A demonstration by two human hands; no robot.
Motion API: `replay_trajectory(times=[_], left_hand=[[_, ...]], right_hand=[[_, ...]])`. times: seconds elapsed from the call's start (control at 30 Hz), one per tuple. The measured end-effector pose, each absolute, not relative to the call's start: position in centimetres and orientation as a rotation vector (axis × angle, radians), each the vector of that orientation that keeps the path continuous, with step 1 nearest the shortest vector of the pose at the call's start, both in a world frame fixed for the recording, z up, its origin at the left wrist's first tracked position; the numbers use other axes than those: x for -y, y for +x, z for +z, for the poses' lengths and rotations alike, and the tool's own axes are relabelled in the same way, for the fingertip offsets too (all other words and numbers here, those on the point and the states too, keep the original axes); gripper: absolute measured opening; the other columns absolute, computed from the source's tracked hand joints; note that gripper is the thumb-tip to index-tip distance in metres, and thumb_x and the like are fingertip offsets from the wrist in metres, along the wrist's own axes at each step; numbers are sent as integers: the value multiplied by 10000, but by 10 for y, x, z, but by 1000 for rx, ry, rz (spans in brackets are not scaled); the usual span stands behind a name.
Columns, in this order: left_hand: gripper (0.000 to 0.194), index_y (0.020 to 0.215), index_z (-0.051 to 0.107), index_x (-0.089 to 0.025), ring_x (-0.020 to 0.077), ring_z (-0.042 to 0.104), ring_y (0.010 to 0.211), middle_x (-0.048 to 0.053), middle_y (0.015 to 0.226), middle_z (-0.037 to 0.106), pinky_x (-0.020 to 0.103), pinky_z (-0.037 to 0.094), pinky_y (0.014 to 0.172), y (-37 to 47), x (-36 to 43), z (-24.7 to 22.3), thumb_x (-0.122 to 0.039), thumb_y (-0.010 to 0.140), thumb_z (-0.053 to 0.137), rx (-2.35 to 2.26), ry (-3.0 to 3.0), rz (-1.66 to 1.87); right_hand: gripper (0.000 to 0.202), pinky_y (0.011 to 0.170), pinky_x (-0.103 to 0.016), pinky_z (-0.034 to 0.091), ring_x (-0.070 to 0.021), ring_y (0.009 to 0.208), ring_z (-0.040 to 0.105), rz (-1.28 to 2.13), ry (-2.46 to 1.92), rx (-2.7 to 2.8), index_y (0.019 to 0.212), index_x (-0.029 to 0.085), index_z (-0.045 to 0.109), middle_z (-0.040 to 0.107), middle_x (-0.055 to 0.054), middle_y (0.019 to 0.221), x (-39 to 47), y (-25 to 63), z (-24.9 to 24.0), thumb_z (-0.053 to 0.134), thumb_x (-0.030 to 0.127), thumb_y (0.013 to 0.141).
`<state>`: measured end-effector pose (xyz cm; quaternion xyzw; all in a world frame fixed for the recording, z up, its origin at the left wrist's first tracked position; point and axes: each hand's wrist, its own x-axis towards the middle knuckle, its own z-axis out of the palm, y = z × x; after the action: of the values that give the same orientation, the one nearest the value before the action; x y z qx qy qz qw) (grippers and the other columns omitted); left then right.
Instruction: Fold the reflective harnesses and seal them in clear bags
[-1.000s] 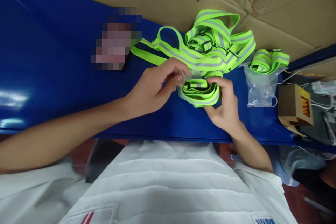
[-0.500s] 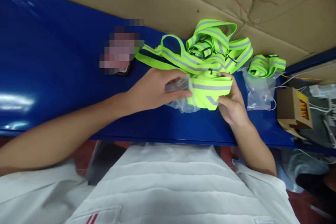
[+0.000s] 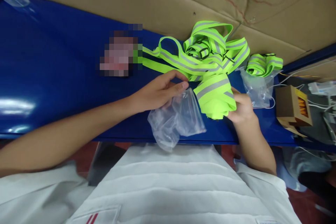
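- Holding a clear bag (image 3: 190, 117) in its curled fingers, the left hand (image 3: 164, 92) is over the blue surface (image 3: 65, 105); the bag hangs across the front edge.
- Gripping a folded lime strap (image 3: 216, 94) between front and back edges, the right hand (image 3: 243, 106) has its fingers partly hidden.
- Lying toward the back edge: a strap pile (image 3: 207, 33).
- Sitting nearer the right end: a rolled strap (image 3: 258, 66) on a second bag (image 3: 257, 92), then a cardboard box (image 3: 287, 106).

Plastic bag (image 3: 189, 117) now off strap bundle (image 3: 216, 99)
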<state>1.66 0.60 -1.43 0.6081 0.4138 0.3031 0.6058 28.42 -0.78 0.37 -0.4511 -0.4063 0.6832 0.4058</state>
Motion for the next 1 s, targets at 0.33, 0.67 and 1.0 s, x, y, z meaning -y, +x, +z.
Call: replay_trajectory(times=[0.33,0.67,1.0], left_hand=[[212,1060,631,-229,115,479,519,-28,673,571,266,352,506,18,-12,-29,-421,984,683,-1014,1450,1093],[537,1313,633,-274,274,688,1274,73,1385,700,396,611,998,9,-20,-16,-673,955,650,-507,779,943],[334,889,736,-197,136,655,522,7,687,718,250,481,481,12,-24,-20,-519,864,823,-911,1072,1113]], right_hand=[[607,1046,-441,583,-328,1292,685,1903,-883,1348,1220,281,747,666,-58,1484,20,282,3,906,283,635],[493,723,-446,668,-285,809,770,1410,-1053,1110,1018,308,756,794,-2,903,10,293,-7,931,403,567],[399,864,-528,670,-343,1073,776,1250,-1054,1109,1052,314,736,815,-10,951,-5,306,7,834,275,668]])
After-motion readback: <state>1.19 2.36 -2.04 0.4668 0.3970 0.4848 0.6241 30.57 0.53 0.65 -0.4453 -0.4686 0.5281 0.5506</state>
